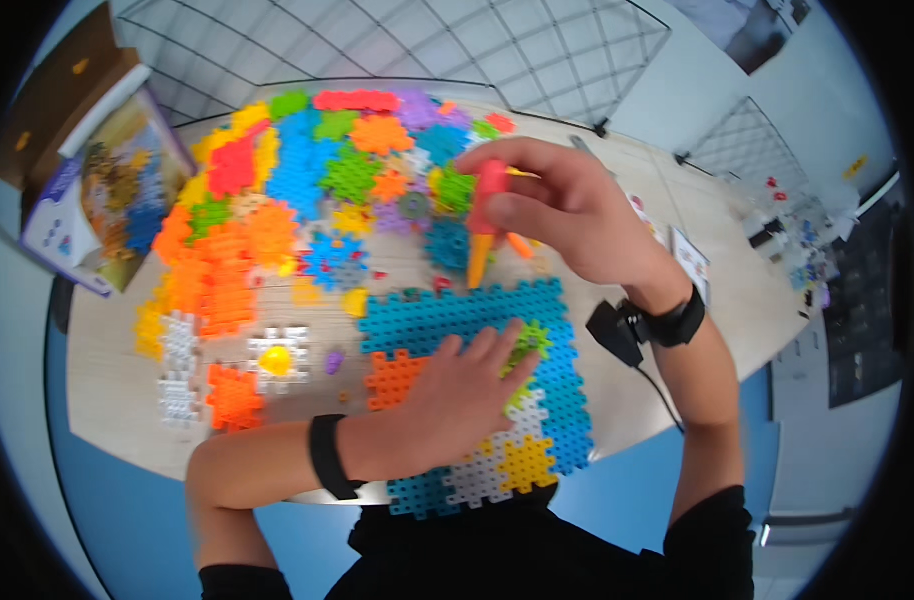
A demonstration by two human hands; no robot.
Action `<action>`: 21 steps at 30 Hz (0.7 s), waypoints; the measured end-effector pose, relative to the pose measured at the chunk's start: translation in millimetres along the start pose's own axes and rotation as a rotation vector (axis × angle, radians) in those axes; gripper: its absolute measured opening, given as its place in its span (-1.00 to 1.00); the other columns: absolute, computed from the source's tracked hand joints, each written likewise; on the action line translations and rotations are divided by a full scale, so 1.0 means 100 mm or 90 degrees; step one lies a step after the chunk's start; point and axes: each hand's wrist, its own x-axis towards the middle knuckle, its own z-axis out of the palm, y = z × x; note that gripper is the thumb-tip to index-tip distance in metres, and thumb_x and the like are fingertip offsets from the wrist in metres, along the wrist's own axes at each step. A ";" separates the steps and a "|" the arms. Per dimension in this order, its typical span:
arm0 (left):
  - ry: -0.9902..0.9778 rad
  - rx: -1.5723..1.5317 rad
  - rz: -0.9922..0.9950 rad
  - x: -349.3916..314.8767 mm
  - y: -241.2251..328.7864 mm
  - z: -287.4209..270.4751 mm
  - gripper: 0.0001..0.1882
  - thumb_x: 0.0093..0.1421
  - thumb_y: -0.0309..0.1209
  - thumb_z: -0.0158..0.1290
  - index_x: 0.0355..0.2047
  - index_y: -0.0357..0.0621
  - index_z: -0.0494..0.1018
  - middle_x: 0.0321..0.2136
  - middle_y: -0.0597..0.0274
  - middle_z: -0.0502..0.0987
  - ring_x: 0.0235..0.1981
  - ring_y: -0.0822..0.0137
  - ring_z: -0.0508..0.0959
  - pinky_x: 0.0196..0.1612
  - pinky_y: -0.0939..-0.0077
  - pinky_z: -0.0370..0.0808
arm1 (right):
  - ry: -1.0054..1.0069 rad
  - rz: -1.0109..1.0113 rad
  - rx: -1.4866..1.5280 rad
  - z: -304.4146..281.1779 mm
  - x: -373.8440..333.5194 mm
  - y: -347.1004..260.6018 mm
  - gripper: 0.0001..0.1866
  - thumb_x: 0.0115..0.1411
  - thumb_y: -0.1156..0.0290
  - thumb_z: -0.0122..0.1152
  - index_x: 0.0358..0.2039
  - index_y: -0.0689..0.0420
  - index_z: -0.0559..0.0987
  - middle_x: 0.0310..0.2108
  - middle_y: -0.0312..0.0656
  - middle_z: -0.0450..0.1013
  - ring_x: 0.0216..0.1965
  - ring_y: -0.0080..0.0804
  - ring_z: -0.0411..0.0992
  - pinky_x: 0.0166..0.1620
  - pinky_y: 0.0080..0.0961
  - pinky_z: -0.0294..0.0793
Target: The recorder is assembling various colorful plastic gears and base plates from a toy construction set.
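Note:
In my right hand point(575, 215) is a toy tool with a red handle point(491, 185) and an orange-yellow shaft, gripped between thumb and fingers and pointing down. Its tip hangs just above the far edge of an assembled board of interlocking plastic tiles point(447, 320), mostly teal with orange, grey and yellow parts. My left hand point(462, 390) lies on that board, fingers spread, covering some of its middle. Close to those fingertips sits a lime-green gear point(529, 342). Beyond the tool's shaft, a teal gear point(446, 243) lies on the table.
Loose gears and tiles in many colours fill the table's far left, among them orange tiles point(225, 280) and a blue gear point(333, 261). A white tile with a yellow knob point(276, 361) lies left of the board. An open box point(107, 190) stands far left; a black wire grid point(377, 40) borders the back.

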 end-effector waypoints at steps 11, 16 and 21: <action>0.005 -0.018 0.004 -0.02 0.00 -0.05 -0.12 0.13 -0.08 0.33 0.40 -0.01 0.25 0.39 -0.07 0.19 0.25 0.05 0.31 0.13 0.15 0.33 | 0.333 0.061 -0.081 -0.02 -1.66 0.52 -0.58 0.37 0.57 0.22 0.21 0.24 0.40 0.00 -0.07 0.58 0.00 -0.45 0.56 0.00 -0.52 0.58; 0.002 -0.029 0.003 -0.03 -0.02 -0.10 -0.14 0.14 -0.09 0.32 0.39 -0.01 0.26 0.40 -0.03 0.18 0.26 0.05 0.31 0.14 0.14 0.33 | 0.329 0.050 -0.136 0.11 -1.61 0.61 -0.61 0.37 0.56 0.24 0.17 0.27 0.45 -0.01 -0.08 0.59 0.01 -0.42 0.58 0.06 -0.49 0.57; -0.006 -0.040 -0.003 -0.02 -0.03 -0.09 -0.16 0.15 -0.09 0.31 0.39 0.00 0.27 0.43 0.04 0.17 0.29 0.05 0.29 0.14 0.13 0.33 | 0.291 0.057 -0.237 0.16 -1.49 0.63 -0.64 0.33 0.55 0.29 0.12 0.24 0.50 -0.07 -0.13 0.63 -0.06 -0.42 0.64 0.01 -0.50 0.60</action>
